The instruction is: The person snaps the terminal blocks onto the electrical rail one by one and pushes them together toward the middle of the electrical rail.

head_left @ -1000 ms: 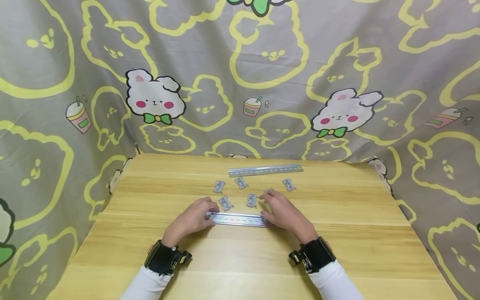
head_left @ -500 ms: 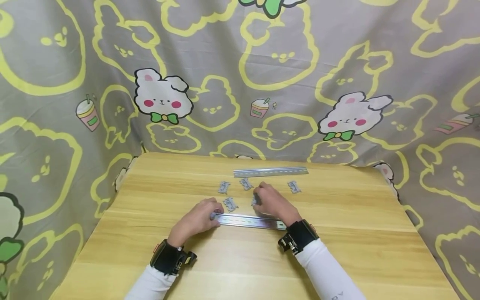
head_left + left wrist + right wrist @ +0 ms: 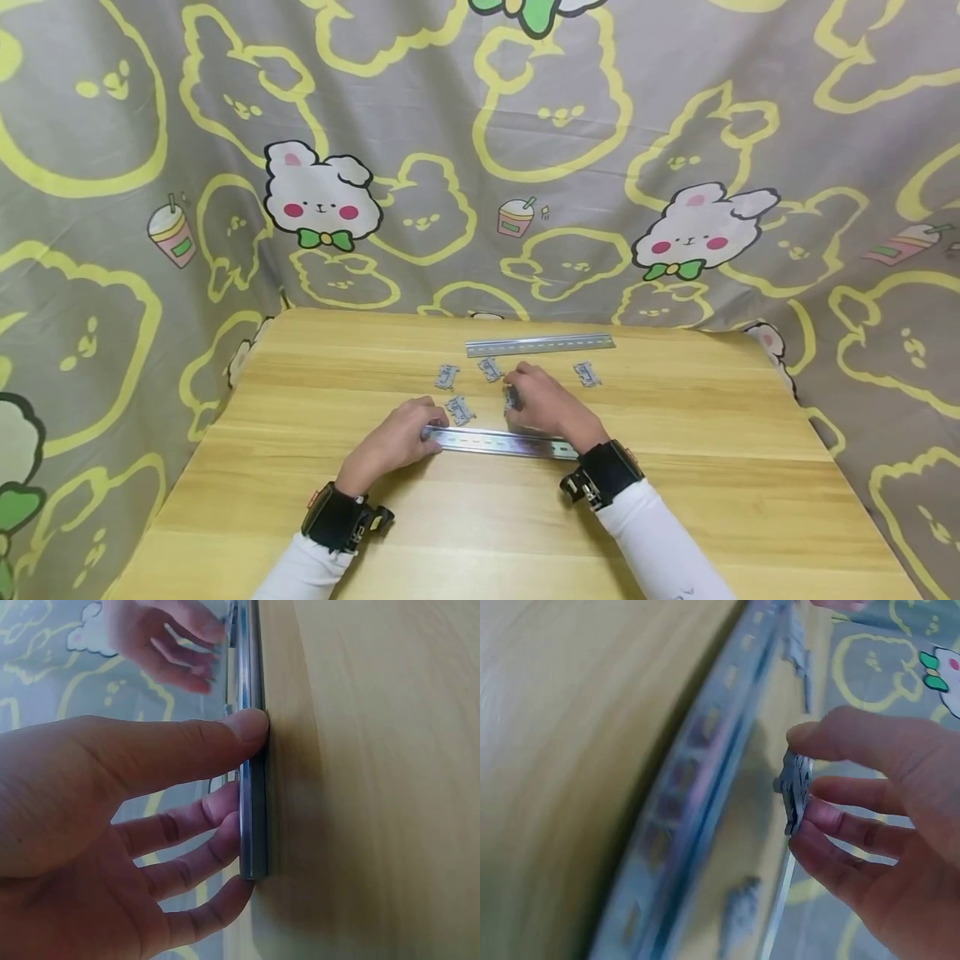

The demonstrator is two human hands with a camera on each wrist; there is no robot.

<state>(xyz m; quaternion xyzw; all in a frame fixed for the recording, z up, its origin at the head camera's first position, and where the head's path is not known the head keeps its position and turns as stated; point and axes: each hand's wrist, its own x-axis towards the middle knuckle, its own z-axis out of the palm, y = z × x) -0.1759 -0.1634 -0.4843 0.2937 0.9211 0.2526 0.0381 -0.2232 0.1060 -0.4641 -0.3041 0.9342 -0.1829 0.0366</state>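
A slotted metal DIN rail (image 3: 487,442) lies on the table in front of the person. My left hand (image 3: 401,433) grips its left end, the thumb (image 3: 217,739) on the near edge and fingers against the far side. Beyond the rail, my right hand (image 3: 551,404) pinches a grey terminal block (image 3: 796,787) between thumb and fingertips; the head view shows only part of that block. In the right wrist view the held block looks tilted on edge. Another terminal block (image 3: 460,409) lies just past the rail, near the left fingers.
More grey terminal blocks lie farther back: one at left (image 3: 447,377), one beside it (image 3: 491,369), and one at right (image 3: 588,374). A second DIN rail (image 3: 540,345) lies behind them. A patterned curtain (image 3: 420,200) hangs behind the wooden table (image 3: 480,525).
My right hand has left the first rail's right end, moved left and away from the person, and taken hold of a terminal block. My left hand keeps its grip on the rail.
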